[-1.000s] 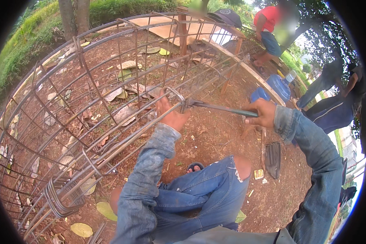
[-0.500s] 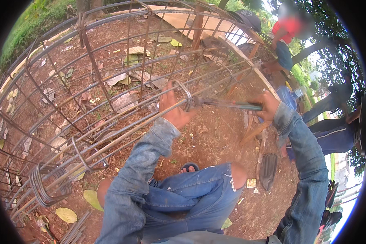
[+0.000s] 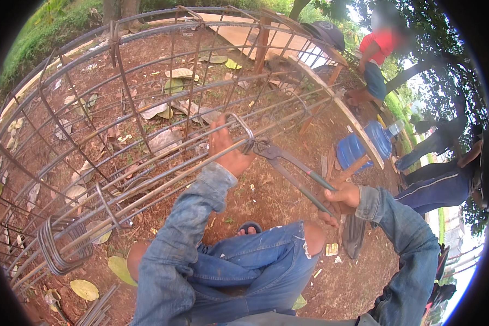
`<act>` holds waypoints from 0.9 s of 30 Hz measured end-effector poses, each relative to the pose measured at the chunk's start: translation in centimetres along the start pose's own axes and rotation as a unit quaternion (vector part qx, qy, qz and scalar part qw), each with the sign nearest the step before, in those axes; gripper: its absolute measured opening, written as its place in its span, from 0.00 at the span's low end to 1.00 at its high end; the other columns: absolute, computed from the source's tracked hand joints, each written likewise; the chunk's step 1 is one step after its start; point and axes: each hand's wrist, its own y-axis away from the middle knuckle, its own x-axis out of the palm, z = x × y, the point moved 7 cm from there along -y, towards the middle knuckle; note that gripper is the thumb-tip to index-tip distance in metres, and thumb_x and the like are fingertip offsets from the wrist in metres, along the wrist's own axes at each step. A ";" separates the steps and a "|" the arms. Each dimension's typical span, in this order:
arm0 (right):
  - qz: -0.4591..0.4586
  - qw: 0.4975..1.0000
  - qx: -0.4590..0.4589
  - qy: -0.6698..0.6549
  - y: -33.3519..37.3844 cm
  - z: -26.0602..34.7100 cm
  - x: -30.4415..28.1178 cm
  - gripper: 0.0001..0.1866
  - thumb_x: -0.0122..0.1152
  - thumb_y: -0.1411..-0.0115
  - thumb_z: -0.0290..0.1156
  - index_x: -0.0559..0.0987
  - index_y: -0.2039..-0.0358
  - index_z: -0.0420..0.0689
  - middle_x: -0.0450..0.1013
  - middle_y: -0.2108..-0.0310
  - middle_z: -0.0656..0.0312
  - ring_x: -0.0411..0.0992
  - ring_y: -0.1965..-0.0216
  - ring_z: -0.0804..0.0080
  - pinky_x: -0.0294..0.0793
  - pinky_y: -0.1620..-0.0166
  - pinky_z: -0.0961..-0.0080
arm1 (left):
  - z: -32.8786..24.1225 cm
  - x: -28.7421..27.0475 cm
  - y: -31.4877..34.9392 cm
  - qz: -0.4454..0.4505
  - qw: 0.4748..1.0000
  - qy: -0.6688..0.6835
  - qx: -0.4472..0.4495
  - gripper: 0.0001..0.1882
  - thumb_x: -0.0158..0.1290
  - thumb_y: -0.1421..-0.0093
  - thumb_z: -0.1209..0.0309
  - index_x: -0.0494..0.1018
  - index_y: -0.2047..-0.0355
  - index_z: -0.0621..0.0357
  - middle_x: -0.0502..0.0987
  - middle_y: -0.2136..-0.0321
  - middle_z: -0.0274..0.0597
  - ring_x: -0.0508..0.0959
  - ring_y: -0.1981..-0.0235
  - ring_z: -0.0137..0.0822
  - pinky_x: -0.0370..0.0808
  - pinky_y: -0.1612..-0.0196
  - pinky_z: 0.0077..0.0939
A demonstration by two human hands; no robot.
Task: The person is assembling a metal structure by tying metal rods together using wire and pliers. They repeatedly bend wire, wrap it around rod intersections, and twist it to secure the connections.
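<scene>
A long rusty rebar cage (image 3: 119, 81) lies on red-brown soil, its bars running from lower left to upper right. My left hand (image 3: 228, 149) grips one long bar of the cage beside a square steel stirrup (image 3: 239, 127). My right hand (image 3: 342, 198) holds the green-tipped handles of long steel pincers (image 3: 288, 163). The pincer jaws bite at the joint of bar and stirrup, right next to my left hand. Both arms wear denim sleeves, and my jeans-clad knees show below.
A bunch of stirrups (image 3: 60, 244) hangs on the bars at lower left. Dry leaves litter the soil. A blue water jug (image 3: 364, 146) stands right of the cage. A person in a red shirt (image 3: 377, 54) crouches at upper right; other people sit at the right edge.
The view has dipped and shifted, so the cage fills more of the frame. The pincer handles have swung down to the right and my right hand has dropped lower. My left hand stays on the bar.
</scene>
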 end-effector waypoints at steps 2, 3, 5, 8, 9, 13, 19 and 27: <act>0.047 0.990 0.017 -0.131 -0.3 -1.9 2.1 0.30 0.45 0.36 0.55 0.72 0.55 0.35 0.73 0.74 0.55 0.73 0.75 0.67 0.74 0.72 0.70 | -0.7 0.0 -0.3 0.016 0.999 0.041 0.004 0.53 0.67 0.61 0.64 0.47 0.40 0.67 0.58 0.46 0.66 0.58 0.42 0.64 0.57 0.39 0.52; 0.031 0.993 0.021 -0.115 -0.4 -2.0 2.2 0.32 0.46 0.37 0.56 0.72 0.55 0.34 0.72 0.74 0.55 0.73 0.74 0.65 0.73 0.72 0.68 | -0.8 -0.2 -0.3 0.004 0.999 0.036 0.011 0.53 0.67 0.61 0.65 0.48 0.40 0.67 0.58 0.47 0.66 0.59 0.43 0.64 0.57 0.39 0.52; 0.030 0.994 0.029 -0.102 -0.4 -1.5 2.2 0.28 0.54 0.38 0.50 0.72 0.55 0.34 0.73 0.73 0.54 0.74 0.72 0.62 0.74 0.70 0.63 | -0.7 -0.3 -0.4 -0.016 0.999 0.029 0.026 0.52 0.67 0.62 0.65 0.49 0.40 0.66 0.60 0.49 0.65 0.61 0.45 0.63 0.58 0.41 0.52; -0.034 0.993 0.022 0.114 -0.7 1.6 2.8 0.26 0.65 0.44 0.42 0.71 0.54 0.34 0.74 0.72 0.54 0.76 0.70 0.62 0.76 0.68 0.64 | -0.1 -1.0 -0.4 -0.026 1.000 -0.009 0.008 0.52 0.67 0.61 0.65 0.49 0.40 0.65 0.60 0.49 0.66 0.61 0.45 0.63 0.59 0.41 0.52; -0.086 0.980 0.009 0.178 -0.6 1.8 2.3 0.29 0.68 0.47 0.40 0.69 0.52 0.34 0.74 0.73 0.55 0.76 0.71 0.63 0.76 0.68 0.66 | -0.1 -1.0 -0.4 -0.019 1.000 0.001 0.002 0.52 0.67 0.61 0.64 0.49 0.40 0.65 0.60 0.48 0.66 0.60 0.44 0.63 0.59 0.41 0.52; -0.288 0.865 -0.057 0.407 0.9 3.4 2.1 0.36 0.72 0.55 0.35 0.66 0.49 0.34 0.74 0.76 0.55 0.77 0.73 0.62 0.77 0.69 0.68 | -0.3 -0.4 -0.3 -0.022 1.000 -0.010 0.008 0.54 0.68 0.61 0.63 0.49 0.39 0.65 0.59 0.46 0.67 0.59 0.43 0.64 0.58 0.40 0.53; -0.475 0.491 -0.203 0.701 4.2 8.0 5.8 0.34 0.64 0.57 0.31 0.65 0.48 0.35 0.70 0.63 0.51 0.74 0.64 0.51 0.75 0.60 0.63 | -0.4 -0.3 -0.2 -0.015 0.999 0.034 -0.002 0.55 0.69 0.62 0.65 0.49 0.39 0.73 0.61 0.48 0.66 0.63 0.45 0.59 0.61 0.41 0.45; -0.239 0.843 -0.032 0.481 2.5 5.7 3.2 0.24 0.57 0.43 0.31 0.67 0.47 0.36 0.73 0.71 0.52 0.76 0.68 0.60 0.78 0.67 0.64 | -0.9 0.6 0.8 -0.066 0.995 0.038 0.059 0.42 0.67 0.64 0.68 0.60 0.49 0.69 0.65 0.58 0.54 0.68 0.56 0.52 0.65 0.49 0.44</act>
